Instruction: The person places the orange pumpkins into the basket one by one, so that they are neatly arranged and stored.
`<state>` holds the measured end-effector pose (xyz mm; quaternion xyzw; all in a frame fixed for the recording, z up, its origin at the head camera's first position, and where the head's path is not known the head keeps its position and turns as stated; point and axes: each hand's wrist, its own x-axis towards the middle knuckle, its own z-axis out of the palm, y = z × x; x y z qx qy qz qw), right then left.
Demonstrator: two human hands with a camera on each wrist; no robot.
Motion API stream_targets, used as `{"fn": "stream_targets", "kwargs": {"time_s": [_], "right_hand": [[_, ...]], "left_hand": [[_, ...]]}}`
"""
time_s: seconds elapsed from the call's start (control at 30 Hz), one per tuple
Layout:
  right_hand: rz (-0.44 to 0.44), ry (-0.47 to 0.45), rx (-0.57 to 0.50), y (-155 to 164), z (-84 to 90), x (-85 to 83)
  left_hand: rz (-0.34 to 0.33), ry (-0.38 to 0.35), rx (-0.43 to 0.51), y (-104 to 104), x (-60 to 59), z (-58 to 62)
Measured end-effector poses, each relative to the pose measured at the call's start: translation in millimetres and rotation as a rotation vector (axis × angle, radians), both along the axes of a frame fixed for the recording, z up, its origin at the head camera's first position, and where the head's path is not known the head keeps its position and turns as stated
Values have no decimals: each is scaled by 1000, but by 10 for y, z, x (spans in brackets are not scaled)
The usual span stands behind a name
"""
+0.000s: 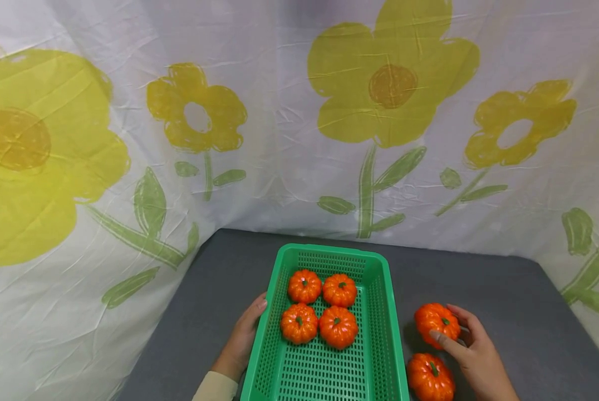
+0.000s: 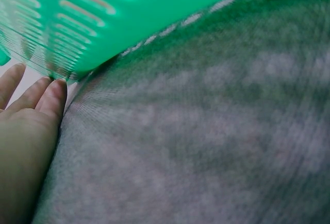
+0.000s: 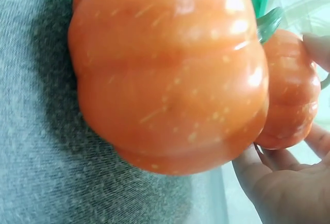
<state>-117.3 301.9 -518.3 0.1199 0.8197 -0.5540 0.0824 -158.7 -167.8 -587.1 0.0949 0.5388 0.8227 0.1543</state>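
A green slotted basket (image 1: pixel 379 312) sits on the grey table and holds several small orange pumpkins (image 1: pixel 319 306). My left hand (image 1: pixel 246 328) rests against the basket's left wall, thumb at the rim. In the left wrist view its straight fingers (image 2: pixel 49 98) touch the basket wall (image 2: pixel 103 23). My right hand (image 1: pixel 446 324) grips one pumpkin (image 1: pixel 433 318) just right of the basket, thumb in front and fingers behind. The right wrist view shows this held pumpkin (image 3: pixel 289 95) behind a nearer one (image 3: pixel 170 74). That second loose pumpkin (image 1: pixel 430 379) lies on the table below my right hand.
A white cloth with yellow flowers (image 1: pixel 389 83) hangs behind and along both sides of the grey table (image 1: pixel 510 301). Bare grey surface lies to the right of the basket and behind it.
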Motion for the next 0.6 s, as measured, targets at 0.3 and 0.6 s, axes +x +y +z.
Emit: {"fn": "stream_targets", "kwargs": {"time_s": [0.3,0.6], "right_hand": [[6,43,2,-52,48,26],[7,76,-48,-127,107,42]], "left_hand": [[8,10,-19,0,5,8],[25,-9,-42,5,18,26]]}}
